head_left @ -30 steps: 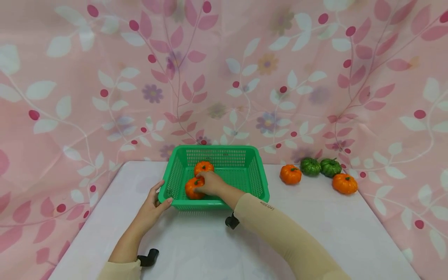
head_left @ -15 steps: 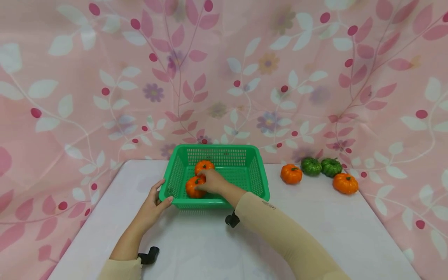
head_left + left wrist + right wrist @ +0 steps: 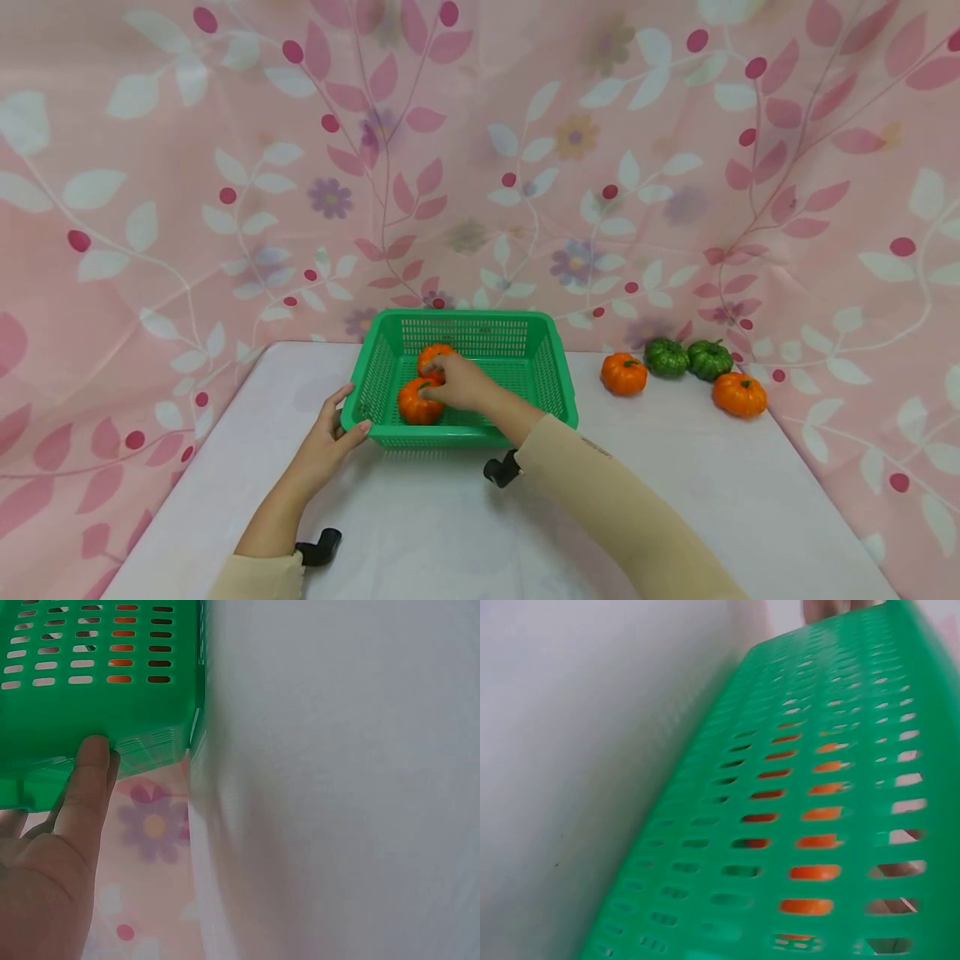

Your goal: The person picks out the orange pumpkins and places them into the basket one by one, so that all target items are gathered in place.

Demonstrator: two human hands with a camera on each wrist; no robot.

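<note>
A green plastic basket (image 3: 517, 435) stands on the table with two small orange pumpkins at its left side. My left hand (image 3: 324, 446) holds the basket's near left corner, thumb on the front rim and fingers along the left side. In the left wrist view, a finger (image 3: 91, 780) touches the basket wall below the rim. My right hand (image 3: 463, 387) is inside the basket, just above the front pumpkin (image 3: 418, 404), thumb and fingers spread apart. Partly behind its fingers lies the rear pumpkin (image 3: 432, 357). In the right wrist view, the basket wall (image 3: 780, 802) hides most of that hand.
On the table to the right of the basket sit an orange pumpkin (image 3: 623, 374), two green pumpkins, one of them (image 3: 666, 357) further left, and another orange pumpkin (image 3: 739, 395) near the right edge. A pink floral cloth (image 3: 480, 167) hangs directly behind the table.
My right hand has let go of the front pumpkin, lifting slightly and shifting right; the pumpkin stays on the basket floor. My left hand has kept its place on the corner.
</note>
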